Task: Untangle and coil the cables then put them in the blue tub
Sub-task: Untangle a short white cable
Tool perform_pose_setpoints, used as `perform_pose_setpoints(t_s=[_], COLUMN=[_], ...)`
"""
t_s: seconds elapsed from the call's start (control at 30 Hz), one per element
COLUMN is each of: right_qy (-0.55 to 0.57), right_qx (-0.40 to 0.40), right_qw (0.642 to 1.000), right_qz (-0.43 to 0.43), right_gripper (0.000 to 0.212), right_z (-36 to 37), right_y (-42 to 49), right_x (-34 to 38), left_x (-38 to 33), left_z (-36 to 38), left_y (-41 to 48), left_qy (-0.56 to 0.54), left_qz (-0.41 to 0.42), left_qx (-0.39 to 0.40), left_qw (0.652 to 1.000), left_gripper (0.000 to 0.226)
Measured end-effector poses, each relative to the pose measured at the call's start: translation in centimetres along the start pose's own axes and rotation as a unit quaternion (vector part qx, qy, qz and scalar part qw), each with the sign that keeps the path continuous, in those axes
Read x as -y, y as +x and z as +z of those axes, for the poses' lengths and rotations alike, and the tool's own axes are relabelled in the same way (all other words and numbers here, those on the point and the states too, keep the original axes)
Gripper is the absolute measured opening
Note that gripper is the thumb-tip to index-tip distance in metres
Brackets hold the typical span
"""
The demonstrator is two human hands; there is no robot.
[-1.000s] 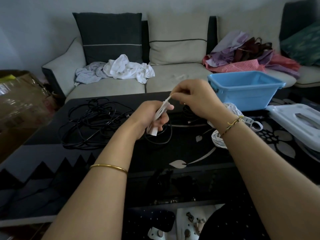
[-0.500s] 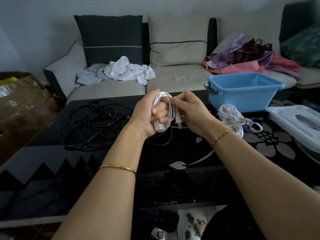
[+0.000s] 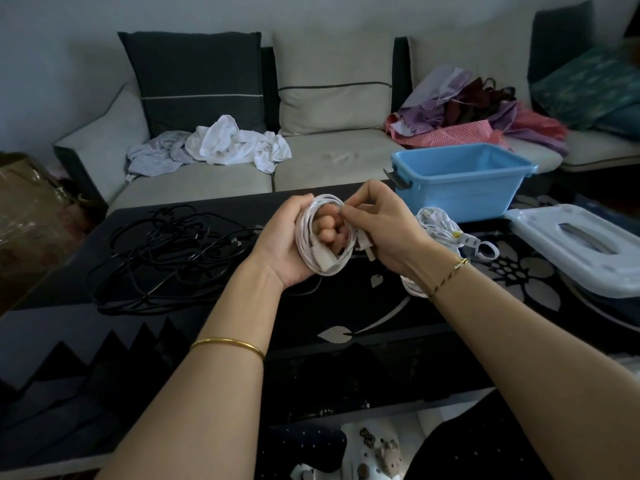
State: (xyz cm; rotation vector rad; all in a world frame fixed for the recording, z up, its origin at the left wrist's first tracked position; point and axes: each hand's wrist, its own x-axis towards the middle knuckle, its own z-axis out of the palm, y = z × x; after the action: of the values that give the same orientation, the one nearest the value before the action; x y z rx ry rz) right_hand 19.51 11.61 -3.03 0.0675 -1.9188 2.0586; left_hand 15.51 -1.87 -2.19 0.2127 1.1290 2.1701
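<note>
A pale sofa is standing well beyond the fingers, and a dark glass table is lying beneath both hands. The tangle of black cables is sprawling on the table well out from the back of the left hand, untouched. The blue tub is sitting on the table's far edge, just beyond and outside the right hand's knuckles, with a white lid lying farther out on that side. A second white coil is resting on the table just behind the right wrist. The white cable coil is being held above the table between the two hands. The left hand is gripping it, fingers curled through the loops (the fingertips are showing inside the ring). The right hand is pinching a strand at the coil's top between thumb and forefinger, while its lower fingers are curling against the plug end.
</note>
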Motion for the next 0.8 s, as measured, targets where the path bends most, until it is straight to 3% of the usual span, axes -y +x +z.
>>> perform_pose_setpoints(t_s=[0.17,0.37,0.57,0.8], right_qy=[-0.072,-0.211,-0.187,-0.11], right_qx=[-0.017,-0.078,-0.127,-0.151], right_qw=[0.997,0.972,0.973,0.982], right_qz=[-0.011,-0.06,-0.037,-0.012], right_gripper=[0.019,0.022,0.012,0.017], right_z=[-2.3,-4.5,-6.8,-9.4], right_y=[-0.8,-1.2,-1.7,-2.0], right_x=[0.3,-0.1,-0.9,-1.8], left_x=[0.6,2.9,5.4,7.0], left_z=[1.2,4.0,6.5,8.1], left_y=[1.0,3.4,5.7,7.2], left_qy=[0.034,0.131,0.201,0.204], left_qz=[-0.043,-0.034,0.051,0.083], left_qx=[-0.035,-0.085,-0.179,-0.175], left_qw=[0.998,0.987,0.962,0.96], left_gripper=[0.032,0.042,0.032,0.025])
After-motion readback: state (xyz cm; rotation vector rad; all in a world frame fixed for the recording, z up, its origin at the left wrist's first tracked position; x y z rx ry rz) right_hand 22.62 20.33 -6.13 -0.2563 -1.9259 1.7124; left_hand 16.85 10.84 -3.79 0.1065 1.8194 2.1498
